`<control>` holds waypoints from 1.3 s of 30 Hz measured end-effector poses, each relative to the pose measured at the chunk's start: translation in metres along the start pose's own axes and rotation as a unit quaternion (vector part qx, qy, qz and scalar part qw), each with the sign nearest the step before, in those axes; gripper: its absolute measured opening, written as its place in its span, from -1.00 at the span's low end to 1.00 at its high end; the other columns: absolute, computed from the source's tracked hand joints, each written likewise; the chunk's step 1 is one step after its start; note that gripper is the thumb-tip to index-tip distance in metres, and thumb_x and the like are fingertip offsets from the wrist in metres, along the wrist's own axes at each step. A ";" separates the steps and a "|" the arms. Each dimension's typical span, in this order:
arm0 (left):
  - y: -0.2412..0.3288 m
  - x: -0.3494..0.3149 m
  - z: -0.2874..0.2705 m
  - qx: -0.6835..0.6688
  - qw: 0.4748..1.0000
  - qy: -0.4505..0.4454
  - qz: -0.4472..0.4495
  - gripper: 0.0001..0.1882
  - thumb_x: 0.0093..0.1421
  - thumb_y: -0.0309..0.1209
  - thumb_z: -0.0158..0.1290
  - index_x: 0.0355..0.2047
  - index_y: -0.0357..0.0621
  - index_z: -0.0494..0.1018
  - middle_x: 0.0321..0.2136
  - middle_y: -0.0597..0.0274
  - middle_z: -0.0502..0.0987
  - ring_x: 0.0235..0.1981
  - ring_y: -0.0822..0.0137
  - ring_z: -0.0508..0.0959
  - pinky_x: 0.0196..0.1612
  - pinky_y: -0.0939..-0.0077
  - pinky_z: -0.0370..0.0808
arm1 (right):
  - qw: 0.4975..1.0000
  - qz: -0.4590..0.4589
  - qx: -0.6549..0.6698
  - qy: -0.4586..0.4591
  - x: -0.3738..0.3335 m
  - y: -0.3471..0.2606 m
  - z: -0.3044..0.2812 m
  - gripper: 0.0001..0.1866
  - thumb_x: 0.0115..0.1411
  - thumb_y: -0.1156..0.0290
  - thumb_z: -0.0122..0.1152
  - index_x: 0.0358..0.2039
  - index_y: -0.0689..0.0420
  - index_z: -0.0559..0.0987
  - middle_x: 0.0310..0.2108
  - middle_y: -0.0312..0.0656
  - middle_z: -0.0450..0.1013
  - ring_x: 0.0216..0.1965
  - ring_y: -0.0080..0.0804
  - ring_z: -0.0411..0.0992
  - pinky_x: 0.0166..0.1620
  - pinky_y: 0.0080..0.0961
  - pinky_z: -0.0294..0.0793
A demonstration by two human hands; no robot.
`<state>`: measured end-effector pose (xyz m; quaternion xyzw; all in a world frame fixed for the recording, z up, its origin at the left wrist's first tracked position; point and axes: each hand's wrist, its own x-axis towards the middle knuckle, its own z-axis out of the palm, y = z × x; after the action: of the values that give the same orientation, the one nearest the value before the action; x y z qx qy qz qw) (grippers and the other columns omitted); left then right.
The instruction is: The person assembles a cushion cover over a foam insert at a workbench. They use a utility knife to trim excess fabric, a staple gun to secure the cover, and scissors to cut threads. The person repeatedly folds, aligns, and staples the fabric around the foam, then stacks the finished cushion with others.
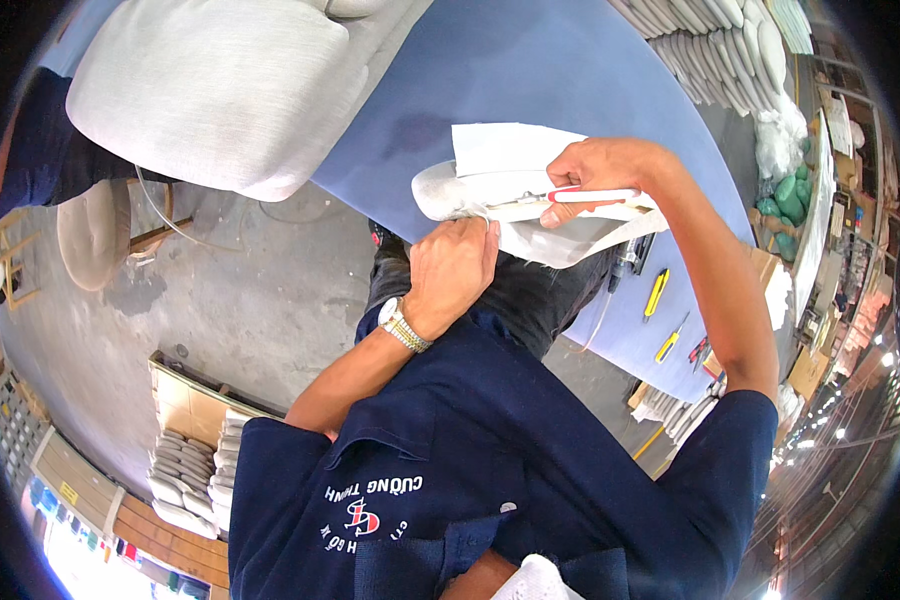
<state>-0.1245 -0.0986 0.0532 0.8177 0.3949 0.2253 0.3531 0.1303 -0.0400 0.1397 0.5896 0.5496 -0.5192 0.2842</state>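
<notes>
At the blue table (540, 75), left hand (455, 265) clamps pale upholstery (434, 192), right hand (610, 163) a white tool (613, 195).

Blue tbl. (530, 70): yel. cutter (656, 295), slim yel.-hdl. tool (668, 346), red-hdl. tool (700, 350) nr. edge.

Matt, pale grey woven cloth covers the padded piece (434, 192), and there's a flat white sheet (505, 146) against it, paper or cloth, hard to tell! Glossy plastic, by the look of it, on the red-and-white tool (610, 195). Shiny metal links on the wristwatch (403, 328)! The counter (400, 135) runs smooth, blue and matt; the big cushion (210, 90) wears soft grey fabric; crinkled, glossy clear plastic wrap (778, 140) catches light beyond.
</notes>
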 end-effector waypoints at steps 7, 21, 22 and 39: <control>-0.003 0.002 0.003 0.004 1.000 -0.005 0.014 -0.68 0.33 -0.34 0.10 -0.55 -0.22 0.43 -0.58 0.00 0.55 -0.52 0.00 0.60 -0.46 0.10 0.52 | 0.999 -0.037 0.002 0.029 -0.001 0.001 0.005 -0.21 -0.07 -0.41 0.46 -0.61 0.18 0.44 -0.69 -0.23 0.31 -0.56 -0.32 0.33 -0.47 -0.23 0.25; -0.006 0.001 0.003 -0.004 1.000 -0.023 0.016 -0.69 0.34 -0.34 0.08 -0.54 -0.23 0.46 -0.58 0.00 0.55 -0.52 0.01 0.59 -0.44 0.11 0.51 | 0.995 -0.042 -0.027 0.083 0.006 -0.001 0.003 -0.28 -0.21 -0.15 0.66 -0.68 0.15 0.35 -0.72 -0.28 0.25 -0.61 -0.28 0.36 -0.65 -0.19 0.32; -0.007 0.000 0.003 -0.009 1.000 -0.018 0.019 -0.69 0.35 -0.33 0.09 -0.54 -0.22 0.46 -0.58 0.01 0.55 -0.53 0.01 0.58 -0.44 0.11 0.50 | 0.995 -0.038 -0.029 0.084 0.005 -0.003 0.002 -0.29 -0.22 -0.13 0.67 -0.68 0.15 0.34 -0.73 -0.29 0.24 -0.61 -0.29 0.35 -0.66 -0.20 0.32; -0.015 -0.003 -0.002 -0.037 0.998 -0.018 0.054 -0.72 0.28 -0.37 0.13 -0.57 -0.21 0.46 -0.59 0.05 0.53 -0.53 0.02 0.56 -0.40 0.15 0.49 | 0.998 -0.049 0.009 0.037 0.002 0.010 0.013 -0.24 -0.14 -0.43 0.48 -0.65 0.11 0.47 -0.72 -0.26 0.32 -0.61 -0.27 0.38 -0.55 -0.22 0.32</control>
<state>-0.1351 -0.0934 0.0427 0.8281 0.3354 0.2435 0.3775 0.1355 -0.0532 0.1316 0.5830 0.5833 -0.5155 0.2326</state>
